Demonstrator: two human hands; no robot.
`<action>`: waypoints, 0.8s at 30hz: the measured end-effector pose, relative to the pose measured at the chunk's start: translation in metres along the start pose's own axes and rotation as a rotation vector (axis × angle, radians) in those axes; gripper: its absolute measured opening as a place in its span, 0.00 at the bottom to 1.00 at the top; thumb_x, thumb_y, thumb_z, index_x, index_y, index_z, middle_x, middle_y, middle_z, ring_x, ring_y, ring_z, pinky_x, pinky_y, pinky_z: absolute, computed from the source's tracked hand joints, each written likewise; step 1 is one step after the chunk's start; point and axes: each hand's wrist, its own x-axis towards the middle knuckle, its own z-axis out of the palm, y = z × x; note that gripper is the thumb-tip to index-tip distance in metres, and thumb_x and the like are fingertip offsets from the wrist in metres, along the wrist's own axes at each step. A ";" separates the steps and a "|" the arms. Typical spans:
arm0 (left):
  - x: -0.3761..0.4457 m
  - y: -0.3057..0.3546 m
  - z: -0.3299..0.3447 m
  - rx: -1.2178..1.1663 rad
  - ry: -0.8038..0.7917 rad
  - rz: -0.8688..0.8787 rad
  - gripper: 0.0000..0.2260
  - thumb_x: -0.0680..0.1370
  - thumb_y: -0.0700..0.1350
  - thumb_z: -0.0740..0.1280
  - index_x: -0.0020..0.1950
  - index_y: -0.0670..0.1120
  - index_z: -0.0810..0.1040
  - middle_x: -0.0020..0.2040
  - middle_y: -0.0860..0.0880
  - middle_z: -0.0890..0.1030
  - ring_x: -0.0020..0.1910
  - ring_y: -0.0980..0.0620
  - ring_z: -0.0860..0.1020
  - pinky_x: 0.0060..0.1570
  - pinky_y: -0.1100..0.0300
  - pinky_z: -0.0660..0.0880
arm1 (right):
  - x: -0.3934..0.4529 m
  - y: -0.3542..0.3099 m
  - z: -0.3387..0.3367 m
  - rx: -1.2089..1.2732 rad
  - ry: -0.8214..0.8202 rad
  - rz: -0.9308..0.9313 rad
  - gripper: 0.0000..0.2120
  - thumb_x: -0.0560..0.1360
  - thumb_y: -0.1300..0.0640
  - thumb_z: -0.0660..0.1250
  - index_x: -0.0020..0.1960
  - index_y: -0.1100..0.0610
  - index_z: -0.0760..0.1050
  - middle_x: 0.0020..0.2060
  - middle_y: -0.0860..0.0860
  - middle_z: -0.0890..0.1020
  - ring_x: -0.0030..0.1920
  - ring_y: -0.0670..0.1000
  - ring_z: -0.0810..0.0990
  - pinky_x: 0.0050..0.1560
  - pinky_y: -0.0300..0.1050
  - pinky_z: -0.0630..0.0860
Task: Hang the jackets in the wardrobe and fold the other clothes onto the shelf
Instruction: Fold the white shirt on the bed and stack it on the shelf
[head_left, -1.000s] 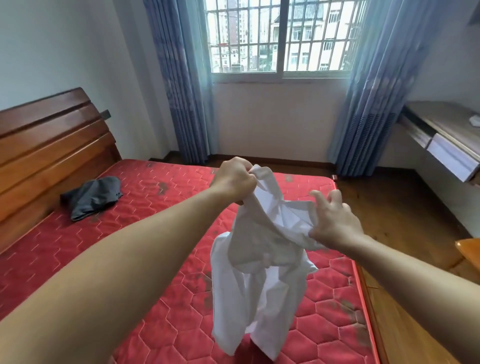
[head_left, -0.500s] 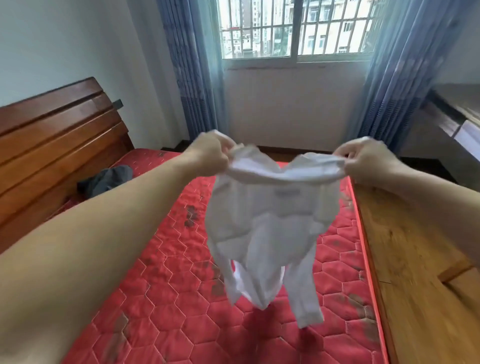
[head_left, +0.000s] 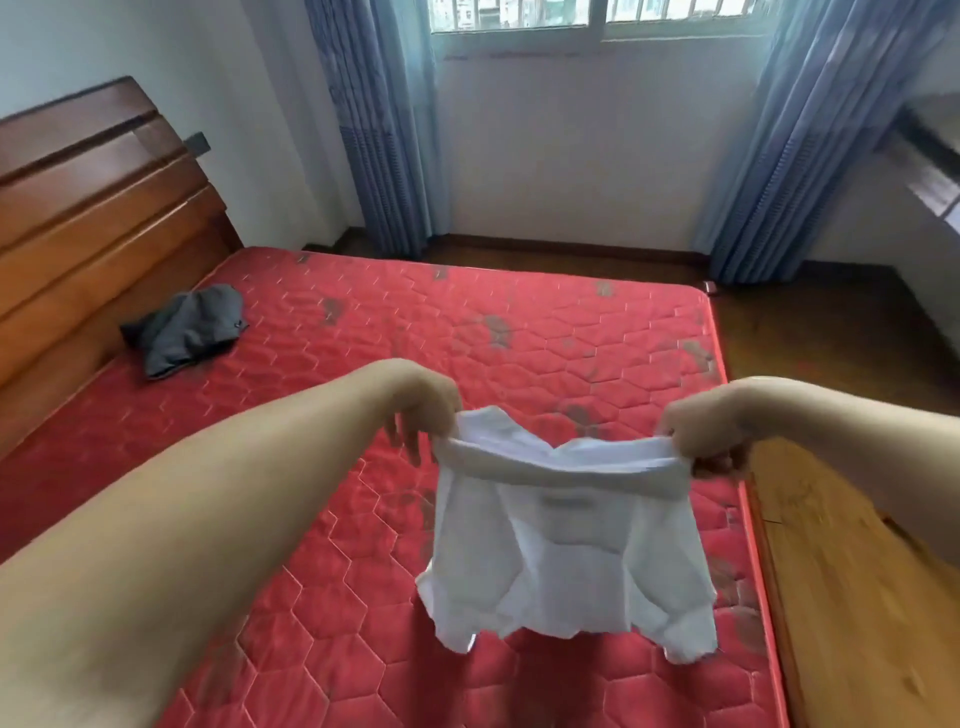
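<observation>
Head view: left hand (head_left: 423, 402) and right hand (head_left: 701, 434) pinch white garment's (head_left: 561, 545) top edge, stretched flat above mattress's (head_left: 363, 364) right edge, evidently for folding.

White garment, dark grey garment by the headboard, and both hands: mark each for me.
White cloth garment (head_left: 566, 551), head view: middle of its hanging body.
Dark grey crumpled garment (head_left: 189, 327), head view: centre of the heap.
Left hand (head_left: 426, 402), head view: back of hand.
Right hand (head_left: 698, 428), head view: back of hand.
</observation>
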 end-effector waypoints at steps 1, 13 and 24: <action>0.012 -0.002 -0.008 -0.096 0.182 0.008 0.10 0.78 0.34 0.63 0.55 0.41 0.80 0.38 0.46 0.84 0.27 0.51 0.82 0.26 0.60 0.77 | 0.012 -0.001 -0.012 0.146 0.182 -0.007 0.10 0.74 0.69 0.55 0.43 0.64 0.75 0.25 0.54 0.75 0.19 0.49 0.71 0.20 0.38 0.72; -0.066 0.002 -0.247 -1.264 1.184 0.587 0.08 0.78 0.39 0.65 0.52 0.50 0.79 0.45 0.49 0.80 0.36 0.53 0.80 0.28 0.65 0.75 | -0.072 -0.034 -0.254 0.811 1.518 -0.306 0.15 0.76 0.59 0.59 0.57 0.53 0.80 0.49 0.50 0.82 0.47 0.51 0.82 0.46 0.44 0.81; 0.007 -0.021 -0.113 -0.585 1.056 0.415 0.15 0.72 0.36 0.63 0.53 0.51 0.81 0.42 0.50 0.81 0.36 0.50 0.77 0.34 0.62 0.72 | -0.019 -0.030 -0.110 -0.078 1.134 -0.057 0.07 0.70 0.52 0.64 0.45 0.52 0.79 0.47 0.56 0.83 0.49 0.61 0.81 0.46 0.47 0.75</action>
